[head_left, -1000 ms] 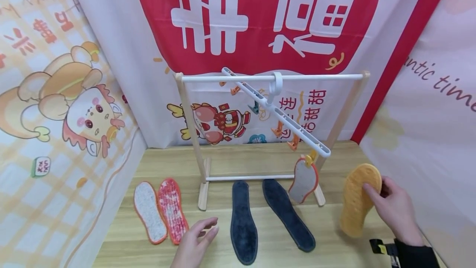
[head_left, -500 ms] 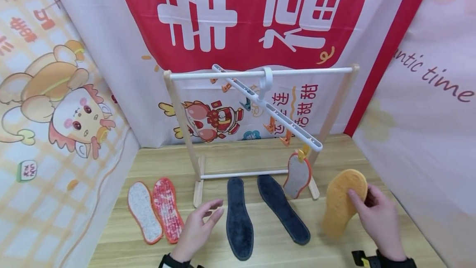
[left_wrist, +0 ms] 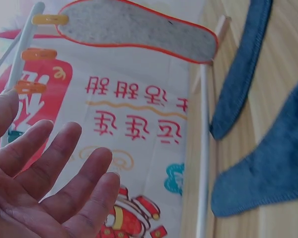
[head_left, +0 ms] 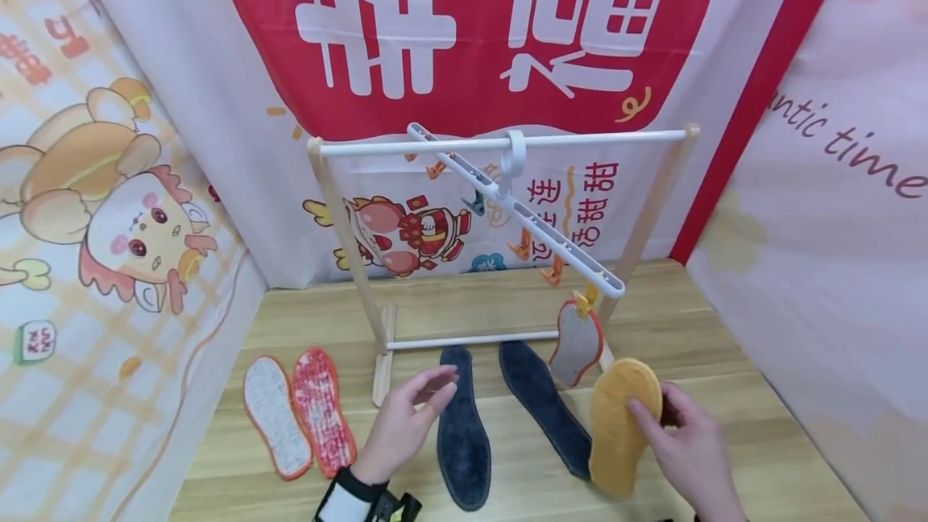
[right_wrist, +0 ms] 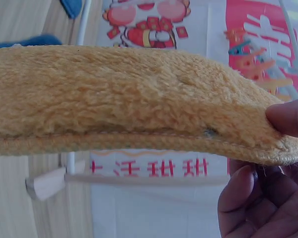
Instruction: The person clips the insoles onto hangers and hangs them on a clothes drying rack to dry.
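Observation:
My right hand (head_left: pixel 689 445) pinches a fuzzy yellow insole (head_left: pixel 620 425) near its upper end, thumb on the near face. The insole hangs upright and overlaps the lower end of a dark blue insole (head_left: pixel 547 409) in the head view. In the right wrist view its fleecy side (right_wrist: pixel 139 94) fills the middle. My left hand (head_left: pixel 406 425) is raised with fingers relaxed and nothing in it, over the edge of another dark blue insole (head_left: pixel 464 441). A grey insole with an orange-red rim (head_left: pixel 577 342) hangs from a yellow clip (head_left: pixel 586 301) on the white hanger bar (head_left: pixel 536 224).
A wooden rack with a white top rail (head_left: pixel 616 138) carries the hanger. Several orange clips (head_left: pixel 519 245) and a teal clip (head_left: pixel 474 201) line its bar. At left on the table lie a white insole (head_left: pixel 277 416) and a red-and-white insole (head_left: pixel 323 409).
My right hand has carried the yellow insole leftward, from the right side of the table to beside the dark blue insole. My left hand has risen and shifted slightly right. The view has turned slightly.

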`<state>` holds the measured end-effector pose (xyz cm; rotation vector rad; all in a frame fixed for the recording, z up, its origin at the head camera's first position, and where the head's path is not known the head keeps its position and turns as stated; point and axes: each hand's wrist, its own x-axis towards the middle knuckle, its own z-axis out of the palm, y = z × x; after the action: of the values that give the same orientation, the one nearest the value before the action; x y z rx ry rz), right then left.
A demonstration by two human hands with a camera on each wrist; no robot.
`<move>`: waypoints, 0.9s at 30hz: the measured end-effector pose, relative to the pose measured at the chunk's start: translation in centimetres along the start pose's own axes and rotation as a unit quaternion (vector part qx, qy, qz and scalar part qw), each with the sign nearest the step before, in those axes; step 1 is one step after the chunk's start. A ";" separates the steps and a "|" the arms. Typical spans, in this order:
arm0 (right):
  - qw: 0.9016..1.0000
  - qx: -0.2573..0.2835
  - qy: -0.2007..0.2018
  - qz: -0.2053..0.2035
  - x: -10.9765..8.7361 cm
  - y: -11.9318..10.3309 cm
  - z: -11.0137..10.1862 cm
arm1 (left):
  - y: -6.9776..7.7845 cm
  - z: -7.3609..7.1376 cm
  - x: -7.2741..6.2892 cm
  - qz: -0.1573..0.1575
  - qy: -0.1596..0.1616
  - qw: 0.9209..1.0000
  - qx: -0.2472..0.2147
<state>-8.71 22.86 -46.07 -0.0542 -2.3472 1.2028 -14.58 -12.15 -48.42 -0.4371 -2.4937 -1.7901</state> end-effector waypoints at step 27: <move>0.991 0.079 -0.072 -0.081 -0.1 -4.0 5.4 | 8.8 5.3 14.2 0.076 -0.171 0.974 -0.128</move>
<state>-10.31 16.36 -45.64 0.2798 -2.3164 1.3437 -25.35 -1.73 -39.26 -1.0005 -2.3443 -2.1368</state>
